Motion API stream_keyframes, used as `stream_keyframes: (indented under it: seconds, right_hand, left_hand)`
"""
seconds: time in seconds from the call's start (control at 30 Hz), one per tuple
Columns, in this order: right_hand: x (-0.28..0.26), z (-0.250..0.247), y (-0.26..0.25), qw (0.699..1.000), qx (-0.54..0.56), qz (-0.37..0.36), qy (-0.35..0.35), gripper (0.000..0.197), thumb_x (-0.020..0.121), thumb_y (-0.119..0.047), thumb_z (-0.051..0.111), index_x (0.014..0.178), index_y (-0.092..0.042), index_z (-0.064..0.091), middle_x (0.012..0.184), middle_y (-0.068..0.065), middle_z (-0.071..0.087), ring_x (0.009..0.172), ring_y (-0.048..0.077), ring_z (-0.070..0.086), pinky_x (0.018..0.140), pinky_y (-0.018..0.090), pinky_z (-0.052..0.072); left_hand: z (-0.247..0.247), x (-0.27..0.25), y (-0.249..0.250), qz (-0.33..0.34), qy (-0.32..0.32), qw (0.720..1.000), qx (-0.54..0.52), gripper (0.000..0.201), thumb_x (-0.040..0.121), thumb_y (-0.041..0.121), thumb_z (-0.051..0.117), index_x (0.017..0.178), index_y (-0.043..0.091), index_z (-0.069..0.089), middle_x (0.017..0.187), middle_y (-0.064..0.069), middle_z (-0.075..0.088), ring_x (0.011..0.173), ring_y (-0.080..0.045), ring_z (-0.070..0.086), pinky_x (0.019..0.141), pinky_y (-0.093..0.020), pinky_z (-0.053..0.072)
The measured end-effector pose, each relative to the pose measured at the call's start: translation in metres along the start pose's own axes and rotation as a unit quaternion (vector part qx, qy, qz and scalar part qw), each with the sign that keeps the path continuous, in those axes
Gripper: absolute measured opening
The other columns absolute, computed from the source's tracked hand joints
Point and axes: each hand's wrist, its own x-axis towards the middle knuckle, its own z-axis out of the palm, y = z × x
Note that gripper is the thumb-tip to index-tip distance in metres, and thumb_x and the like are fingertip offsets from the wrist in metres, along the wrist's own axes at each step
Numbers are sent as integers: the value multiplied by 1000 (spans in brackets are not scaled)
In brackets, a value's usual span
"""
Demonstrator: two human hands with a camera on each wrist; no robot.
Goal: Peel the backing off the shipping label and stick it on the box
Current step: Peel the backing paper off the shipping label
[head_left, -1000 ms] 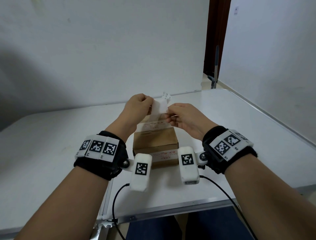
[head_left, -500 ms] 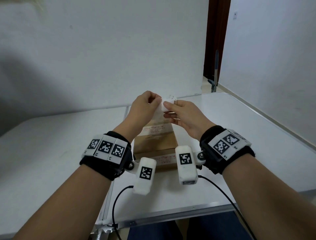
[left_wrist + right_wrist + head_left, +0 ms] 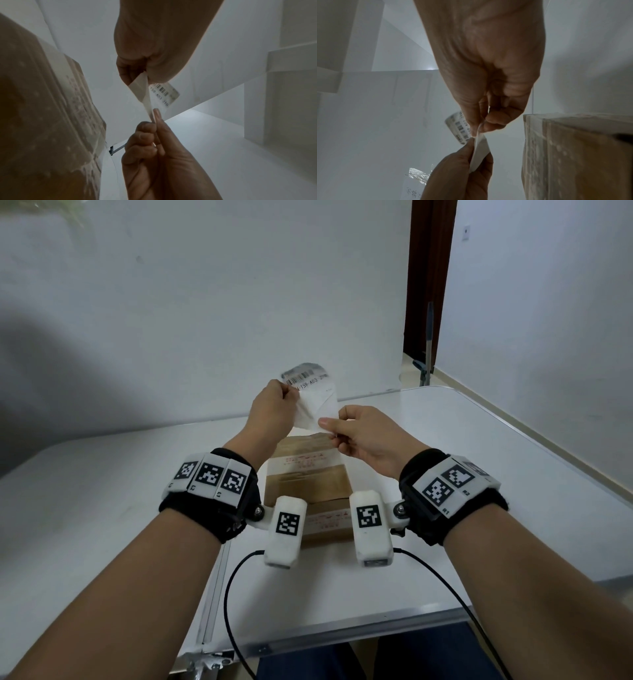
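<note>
The brown cardboard box (image 3: 308,484) stands on the white table, sealed with printed tape, right under my raised hands. The left hand (image 3: 289,393) pinches the top of the shipping label (image 3: 308,378), whose barcode end curls up above the fingers. My right hand (image 3: 327,428) pinches the low corner of the white backing (image 3: 317,410). From the left wrist, the label (image 3: 164,93) and the backing (image 3: 139,90) spread apart between the left hand (image 3: 145,73) and the right hand (image 3: 153,120). In the right wrist view the box (image 3: 573,155) is beside the right hand (image 3: 479,128).
The white table (image 3: 462,474) runs to a metal front edge (image 3: 342,628) close to my body, and a seam crosses it left of the box. A plain wall stands behind. A dark doorway (image 3: 428,285) and a pole (image 3: 426,347) are at the back right. Black cables (image 3: 236,577) hang from the wrist cameras.
Both hands were pinching the folded sheet close together over the box. The left hand has risen and pulled up and away, the two layers have spread apart, and the barcode now shows.
</note>
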Motion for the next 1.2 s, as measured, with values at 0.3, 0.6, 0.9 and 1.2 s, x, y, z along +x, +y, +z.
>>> stream_keyframes:
  seconds: [0.3,0.6,0.9,1.2]
  right_hand:
    - [-2,-2,-1,999,53,-2,7,22,90,-33,65,87,-11,58,77,4,63,68,14,62,61,19,53]
    - [0,1,-10,981,186,-22,60,11,93,-12,57,98,-2,57,85,12,66,76,22,70,65,24,57]
    - [1,1,-7,977,197,-47,73,15,94,-18,57,96,-3,59,83,9,64,78,21,70,69,25,58]
    - [-1,7,-10,985,167,-18,26,21,88,-21,68,97,-5,58,79,4,64,75,16,65,60,18,53]
  left_hand:
    - [-5,-6,3,55,19,997,42,22,102,22,38,114,9,52,101,-4,56,84,-21,52,65,-25,44]
    - [-2,-14,12,78,-61,994,-38,47,100,43,34,101,6,65,96,-14,72,91,-30,68,88,-47,54]
    - [-10,-22,6,22,-145,980,-133,27,89,26,68,89,-1,68,76,-4,69,73,-13,62,79,-26,54]
    - [8,-28,11,51,-49,992,-108,23,89,25,62,74,10,53,70,-4,57,59,-12,54,67,-28,48]
